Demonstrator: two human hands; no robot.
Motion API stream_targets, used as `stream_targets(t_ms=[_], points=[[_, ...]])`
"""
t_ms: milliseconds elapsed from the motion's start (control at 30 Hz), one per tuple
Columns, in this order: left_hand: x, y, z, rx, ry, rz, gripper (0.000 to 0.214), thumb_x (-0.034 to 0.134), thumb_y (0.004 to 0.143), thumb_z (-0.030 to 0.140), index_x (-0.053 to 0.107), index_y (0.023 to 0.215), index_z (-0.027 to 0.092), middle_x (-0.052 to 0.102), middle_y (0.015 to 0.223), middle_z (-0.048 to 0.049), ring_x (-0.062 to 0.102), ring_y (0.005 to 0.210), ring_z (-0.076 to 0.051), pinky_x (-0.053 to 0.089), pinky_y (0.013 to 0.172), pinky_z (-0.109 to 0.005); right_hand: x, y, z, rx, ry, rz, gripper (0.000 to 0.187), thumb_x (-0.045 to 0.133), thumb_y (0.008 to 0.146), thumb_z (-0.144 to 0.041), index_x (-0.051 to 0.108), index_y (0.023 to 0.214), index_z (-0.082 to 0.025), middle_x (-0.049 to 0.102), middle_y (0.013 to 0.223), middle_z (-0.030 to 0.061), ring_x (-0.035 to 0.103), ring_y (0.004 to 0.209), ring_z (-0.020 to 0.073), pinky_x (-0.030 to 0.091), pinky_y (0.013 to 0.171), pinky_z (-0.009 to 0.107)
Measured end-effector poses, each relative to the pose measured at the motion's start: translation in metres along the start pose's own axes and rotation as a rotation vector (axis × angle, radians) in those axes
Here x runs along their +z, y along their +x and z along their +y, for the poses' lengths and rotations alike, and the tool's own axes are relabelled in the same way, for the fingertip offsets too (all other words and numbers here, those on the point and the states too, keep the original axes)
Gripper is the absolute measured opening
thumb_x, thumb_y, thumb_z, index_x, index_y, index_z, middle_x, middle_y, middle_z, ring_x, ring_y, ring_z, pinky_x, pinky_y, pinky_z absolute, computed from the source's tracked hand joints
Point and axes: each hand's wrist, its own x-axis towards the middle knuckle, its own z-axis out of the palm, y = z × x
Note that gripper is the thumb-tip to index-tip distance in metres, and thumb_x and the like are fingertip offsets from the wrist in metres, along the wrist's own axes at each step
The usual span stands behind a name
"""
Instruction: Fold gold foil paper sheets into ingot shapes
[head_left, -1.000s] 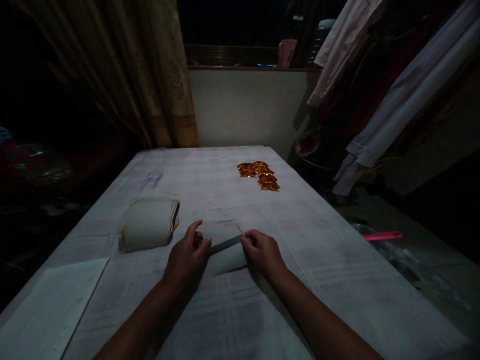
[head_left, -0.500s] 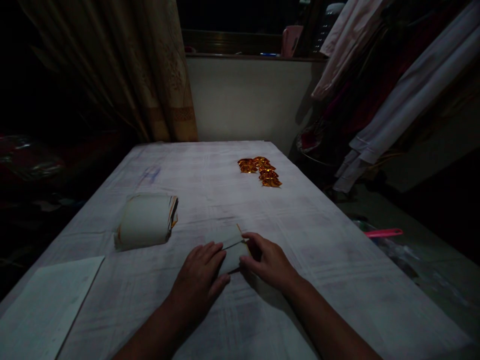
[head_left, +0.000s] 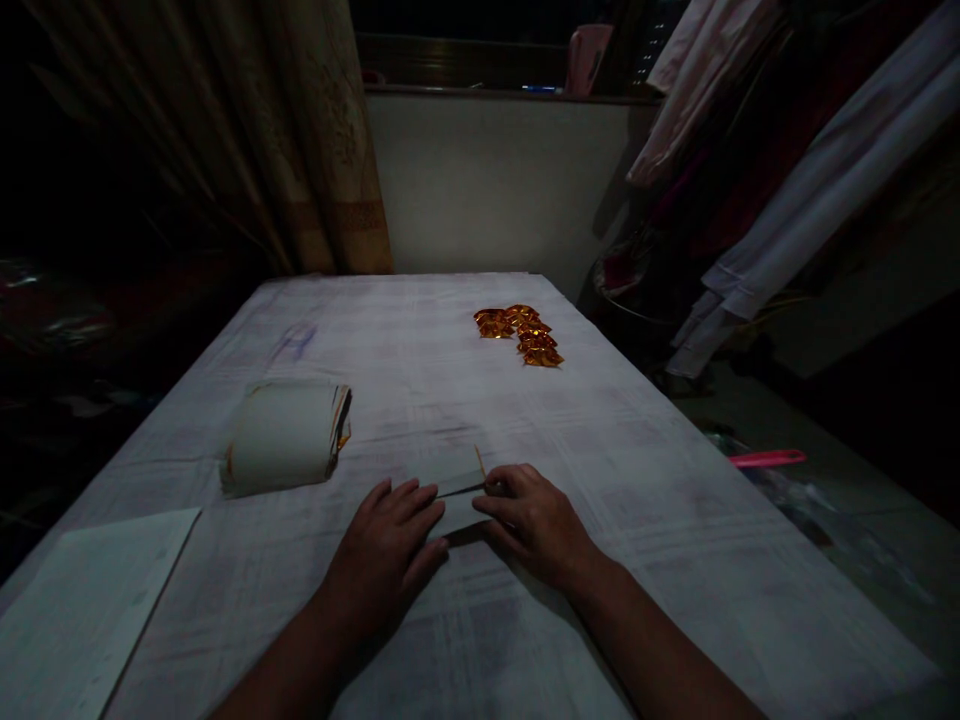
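A small pale sheet of paper [head_left: 457, 514] with a thin orange edge lies partly folded on the cloth-covered table. Across its left side my left hand [head_left: 391, 548] rests with fingers stretched out, fingertips on the paper. My right hand [head_left: 536, 523] has its fingers bent around the right edge of the same paper, pinching it. A dark gap runs between the two paper flaps. To the left sits a curved stack of pale sheets [head_left: 281, 437] with orange and dark edges.
Folded shiny gold-orange pieces [head_left: 536, 340] lie in a row at the far right of the table [head_left: 390, 330]. A white sheet [head_left: 90, 610] is at the near left. Hanging clothes [head_left: 795, 220] flank the right side; a curtain [head_left: 300, 150] hangs behind.
My right fingers have shifted slightly left and curled more over the paper's edge. My left hand has moved a little left, still flat. The view has tilted slightly.
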Motion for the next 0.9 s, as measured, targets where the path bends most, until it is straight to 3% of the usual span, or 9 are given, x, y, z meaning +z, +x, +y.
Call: stream_targets(t_ms=[133, 367, 633, 767, 900], points=[[-0.008, 0.001, -0.002, -0.019, -0.053, -0.002, 0.026, 0.052, 0.100, 0.031, 0.070, 0.118, 0.026, 0.073, 0.122, -0.0073, 0.065, 0.117, -0.027, 0.043, 0.108, -0.058, 0.004, 0.000, -0.002, 0.012, 0.040, 0.040, 0.014, 0.066, 0.090, -0.023, 0.076, 0.100, -0.025, 0.067, 0.111, 0.0099, 0.062, 0.100, 0.0251, 0.050, 0.083, 0.040], [-0.009, 0.009, -0.006, -0.138, -0.187, 0.024, 0.025, 0.048, 0.100, 0.028, 0.072, 0.093, 0.024, 0.074, 0.100, -0.0039, 0.069, 0.096, -0.021, 0.043, 0.107, -0.056, 0.010, 0.004, 0.002, 0.164, 0.191, 0.084, 0.013, 0.062, 0.092, -0.023, 0.075, 0.094, -0.023, 0.071, 0.099, 0.0066, 0.065, 0.093, 0.0217, 0.049, 0.082, 0.037], [-0.006, 0.011, -0.003, -0.222, -0.226, 0.070, 0.017, 0.050, 0.098, 0.031, 0.065, 0.095, 0.023, 0.073, 0.091, -0.0025, 0.068, 0.086, -0.022, 0.045, 0.103, -0.055, 0.015, 0.012, -0.002, 0.314, 0.125, 0.106, 0.015, 0.063, 0.090, -0.020, 0.072, 0.079, -0.022, 0.071, 0.085, 0.0043, 0.064, 0.082, 0.0202, 0.047, 0.078, 0.035], [0.002, 0.011, -0.006, -0.249, -0.195, 0.162, 0.019, 0.048, 0.098, 0.032, 0.064, 0.104, 0.023, 0.075, 0.097, -0.0040, 0.069, 0.090, -0.023, 0.045, 0.105, -0.056, 0.015, 0.015, -0.005, 0.348, 0.106, 0.103, 0.015, 0.064, 0.090, -0.024, 0.070, 0.077, -0.022, 0.070, 0.084, 0.0041, 0.063, 0.081, 0.0200, 0.046, 0.078, 0.034], [0.009, 0.010, -0.011, -0.264, -0.171, 0.176, 0.020, 0.047, 0.098, 0.031, 0.064, 0.106, 0.023, 0.076, 0.099, -0.0045, 0.070, 0.091, -0.024, 0.047, 0.104, -0.055, 0.016, 0.015, -0.004, 0.359, 0.130, 0.139, 0.017, 0.064, 0.090, -0.027, 0.066, 0.075, -0.022, 0.069, 0.082, 0.0037, 0.063, 0.080, 0.0200, 0.047, 0.076, 0.033]])
